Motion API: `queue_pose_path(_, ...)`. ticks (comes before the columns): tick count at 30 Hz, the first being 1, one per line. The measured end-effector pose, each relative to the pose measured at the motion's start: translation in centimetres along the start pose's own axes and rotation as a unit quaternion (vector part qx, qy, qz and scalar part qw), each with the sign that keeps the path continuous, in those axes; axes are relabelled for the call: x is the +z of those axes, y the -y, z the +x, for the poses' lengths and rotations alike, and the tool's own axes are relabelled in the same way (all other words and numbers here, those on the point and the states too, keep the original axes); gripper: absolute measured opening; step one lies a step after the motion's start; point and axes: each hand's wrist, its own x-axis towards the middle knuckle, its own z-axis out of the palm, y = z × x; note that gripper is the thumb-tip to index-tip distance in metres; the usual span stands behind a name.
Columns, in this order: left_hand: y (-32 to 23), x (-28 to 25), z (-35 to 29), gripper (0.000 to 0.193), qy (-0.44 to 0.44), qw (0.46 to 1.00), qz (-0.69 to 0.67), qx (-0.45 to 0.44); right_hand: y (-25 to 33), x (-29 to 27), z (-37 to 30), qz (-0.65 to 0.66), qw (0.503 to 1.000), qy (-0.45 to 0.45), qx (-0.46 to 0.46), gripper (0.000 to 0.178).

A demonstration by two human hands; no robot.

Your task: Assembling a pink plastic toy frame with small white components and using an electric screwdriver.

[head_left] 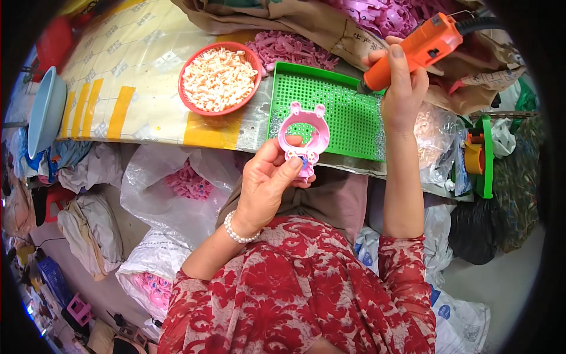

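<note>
My left hand (265,183) pinches a pink plastic toy part (320,140) by its lower end. The part has an open ring with two small ears on top and a smaller piece with a blue spot below. It is held up over the near edge of a green perforated tray (328,94). My right hand (405,88) is wrapped round an orange electric screwdriver (415,50), raised over the tray's right end. Its dark tip points down and left, apart from the pink part. A cord leaves its rear at the upper right.
A red bowl (256,88) of small cream pieces stands left of the tray. Pink parts (292,49) lie behind it, beside brown paper sacks (265,17). A blue basin (48,112) is at the table's left edge. Plastic bags (150,194) with pink parts hang or lie below.
</note>
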Motion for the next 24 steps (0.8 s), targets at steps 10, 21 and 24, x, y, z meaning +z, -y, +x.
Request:
queue_pose_path(10, 0.4, -1.0, -0.5, 0.042, 0.041, 0.999, 0.026, 0.003, -2.4, -1.9, 1.6, -0.176, 0.983, -0.032, -0.042, 0.038)
queue_pose_path(21, -0.3, -1.1, 0.5, 0.038, 0.036, 0.998, 0.044, 0.033, -1.1, 0.5, -3.3, -0.335, 0.883, 0.033, -0.326, 0.025)
queue_pose_path(24, -0.6, -1.5, 0.3, 0.039, 0.020, 0.996, 0.061, 0.055, -3.7, 3.8, -0.6, -0.348, 0.896, 0.129, -0.245, 0.014)
